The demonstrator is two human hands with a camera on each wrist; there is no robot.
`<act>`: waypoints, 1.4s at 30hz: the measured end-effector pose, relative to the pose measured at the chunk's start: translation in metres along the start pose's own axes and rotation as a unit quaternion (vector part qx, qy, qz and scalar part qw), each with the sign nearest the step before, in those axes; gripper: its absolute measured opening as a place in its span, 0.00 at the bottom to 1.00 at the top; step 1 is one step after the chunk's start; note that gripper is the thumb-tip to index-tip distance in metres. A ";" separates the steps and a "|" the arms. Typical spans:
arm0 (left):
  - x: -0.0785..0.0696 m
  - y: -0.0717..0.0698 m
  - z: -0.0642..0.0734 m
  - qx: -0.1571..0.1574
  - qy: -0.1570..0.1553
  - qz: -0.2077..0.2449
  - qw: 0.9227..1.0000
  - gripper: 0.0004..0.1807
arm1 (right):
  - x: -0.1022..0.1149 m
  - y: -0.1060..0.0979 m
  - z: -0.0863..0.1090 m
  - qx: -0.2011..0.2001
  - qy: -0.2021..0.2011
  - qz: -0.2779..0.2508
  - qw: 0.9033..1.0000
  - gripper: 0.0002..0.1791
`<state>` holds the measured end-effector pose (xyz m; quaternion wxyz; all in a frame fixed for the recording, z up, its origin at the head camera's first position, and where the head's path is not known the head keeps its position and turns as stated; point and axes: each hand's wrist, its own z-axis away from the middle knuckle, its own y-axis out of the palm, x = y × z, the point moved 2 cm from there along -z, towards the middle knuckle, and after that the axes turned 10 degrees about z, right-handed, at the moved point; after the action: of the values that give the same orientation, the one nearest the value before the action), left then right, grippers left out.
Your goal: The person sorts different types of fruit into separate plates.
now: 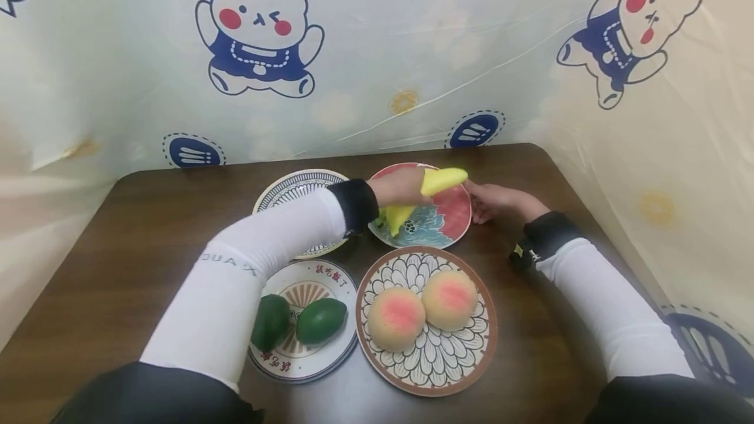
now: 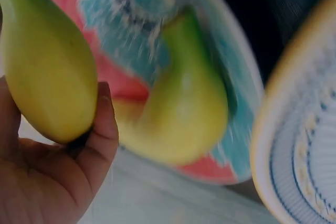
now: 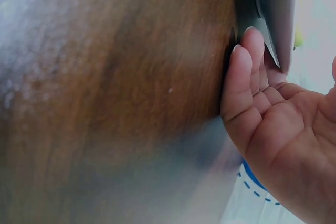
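Note:
My left hand [image 1: 406, 187] grips a yellow mango-like fruit [image 1: 445, 180] [image 2: 47, 72] just above a red and blue plate [image 1: 453, 214] [image 2: 231, 61] at the back of the table. The thumb and fingers [image 2: 102, 129] wrap the fruit's lower end. A second yellow fruit [image 1: 398, 217] [image 2: 184, 114] lies on that plate, beside my left wrist. My right hand [image 1: 499, 200] [image 3: 268, 119] rests on the table at the plate's right side. Its nearly straight fingertips [image 3: 247, 51] touch the plate's rim [image 3: 273, 19].
A blue-patterned plate [image 1: 294, 187] [image 2: 304, 156] with nothing on it stands left of the red one. Nearer me, two green fruits [image 1: 321, 319] lie on a white plate [image 1: 306, 283], and two peaches [image 1: 396, 318] on a petal-patterned plate [image 1: 436, 365]. Cartoon-printed plastic sheets [image 1: 377, 51] wall the brown table [image 1: 118, 241].

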<state>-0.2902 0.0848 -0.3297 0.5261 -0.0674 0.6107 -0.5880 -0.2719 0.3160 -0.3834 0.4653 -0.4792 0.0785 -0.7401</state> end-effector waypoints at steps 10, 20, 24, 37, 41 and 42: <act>0.005 0.020 -0.014 -0.015 -0.010 -0.034 0.999 0.19 | -0.006 0.004 0.005 -0.001 0.000 -0.031 1.000 0.46; 0.007 0.025 -0.012 -0.014 -0.004 -0.092 0.996 0.21 | -0.007 0.000 0.005 -0.010 0.017 -0.005 1.000 0.47; 0.009 0.028 -0.011 -0.019 -0.018 -0.082 0.996 0.23 | -0.005 0.001 0.004 -0.015 0.013 0.003 1.000 0.46; 0.015 0.009 0.003 -0.038 0.031 -0.086 0.995 0.28 | 0.005 0.000 -0.007 -0.012 0.007 0.013 1.000 0.43; 0.015 -0.038 0.028 0.001 0.052 -0.092 0.994 0.40 | 0.011 -0.009 -0.003 -0.022 -0.006 0.058 0.998 0.40; 0.017 -0.054 0.040 0.012 0.053 -0.094 0.994 0.42 | 0.014 -0.014 0.002 -0.035 -0.011 0.090 0.995 0.39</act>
<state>-0.2981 0.0310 -0.2871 0.4357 -0.0869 0.6216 -0.6451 -0.2804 0.3136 -0.3657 0.5137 -0.4945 0.1413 -0.6868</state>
